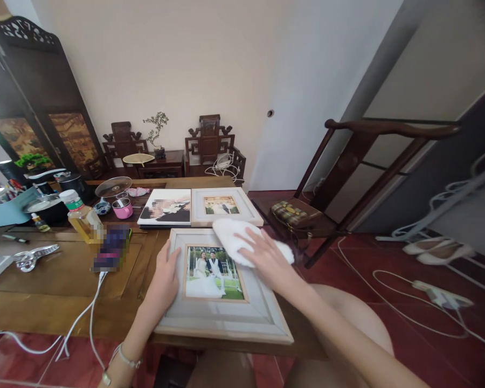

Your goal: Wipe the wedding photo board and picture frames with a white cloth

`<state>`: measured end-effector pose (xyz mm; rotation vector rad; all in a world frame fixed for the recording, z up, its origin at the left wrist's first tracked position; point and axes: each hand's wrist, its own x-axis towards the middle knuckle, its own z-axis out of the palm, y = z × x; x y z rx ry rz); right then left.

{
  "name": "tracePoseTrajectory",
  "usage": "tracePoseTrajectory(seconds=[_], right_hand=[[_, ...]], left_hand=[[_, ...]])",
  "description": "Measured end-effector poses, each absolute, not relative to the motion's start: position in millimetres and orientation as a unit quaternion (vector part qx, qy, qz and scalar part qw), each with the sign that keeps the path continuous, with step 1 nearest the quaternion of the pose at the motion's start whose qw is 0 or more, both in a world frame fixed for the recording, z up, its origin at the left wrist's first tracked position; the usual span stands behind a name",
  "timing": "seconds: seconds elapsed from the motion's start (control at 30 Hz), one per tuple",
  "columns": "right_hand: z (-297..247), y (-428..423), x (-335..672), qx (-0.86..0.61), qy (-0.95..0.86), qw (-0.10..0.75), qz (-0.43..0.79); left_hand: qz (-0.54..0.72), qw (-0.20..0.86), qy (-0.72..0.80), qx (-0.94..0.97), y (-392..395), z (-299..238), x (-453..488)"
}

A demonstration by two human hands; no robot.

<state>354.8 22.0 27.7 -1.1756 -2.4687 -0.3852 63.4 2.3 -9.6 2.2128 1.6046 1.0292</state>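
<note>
A framed wedding photo (214,320) lies near the table's front edge, with a wide pale border and a light wooden rim. My left hand (165,277) grips the frame's left side, thumb and fingers over its edge. On the frame's upper right, my right hand (267,258) holds a white cloth (226,231), its fingers pressed down over it. Part of the cloth hangs past the frame's right side. Behind it lie a second picture frame (242,207) and a photo album (164,210) with a black-and-white cover, side by side.
Left on the wooden table (141,248) are a phone (113,248) on a white cable, a bottle (84,218), silver scissors (34,257) and a pink cup (122,208). A chair (347,145) with a checked bag (293,214) stands right. A power strip (442,293) lies on the floor.
</note>
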Motion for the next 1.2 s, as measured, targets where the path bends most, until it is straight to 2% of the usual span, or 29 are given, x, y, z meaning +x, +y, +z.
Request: tracePoseTrajectory(seconds=[0.07,0.17,0.33,0.4,0.6,0.77,0.9,1.1,1.2], right_hand=[[19.0,10.4,346.5,-0.423,-0.884,0.162,-0.113],[17.0,-1.5,346.7,-0.433,-0.881,0.167,-0.098],[31.6,11.2,361.1,-0.461,-0.828,0.273,-0.161],[34.3,22.6,359.3,-0.465,-0.815,0.288,-0.19],[26.3,40.2,328.3,-0.477,-0.855,0.154,-0.13],[25.4,26.7,319.6,-0.482,-0.858,0.124,-0.125],[25.8,-15.8,325.6,-0.447,-0.88,0.107,-0.117],[45.4,-100.6,334.1,-0.392,-0.906,0.15,-0.055],[50.9,-106.8,333.2,-0.403,-0.905,0.136,-0.013]], left_hand=[[0.334,0.11,0.53,0.772,2.9,-10.0,61.7],[0.305,0.122,0.521,0.788,1.0,-5.4,60.7],[0.254,0.142,0.518,0.804,-3.5,0.6,60.7],[0.25,0.134,0.524,0.803,-3.7,-0.8,60.5],[0.263,0.101,0.535,0.796,-0.1,-9.4,60.8],[0.283,0.1,0.526,0.795,4.0,-13.3,59.2],[0.266,0.097,0.534,0.796,4.3,-12.3,60.5],[0.212,0.07,0.555,0.801,1.9,-6.8,66.3],[0.204,0.053,0.548,0.81,3.0,-7.5,65.3]])
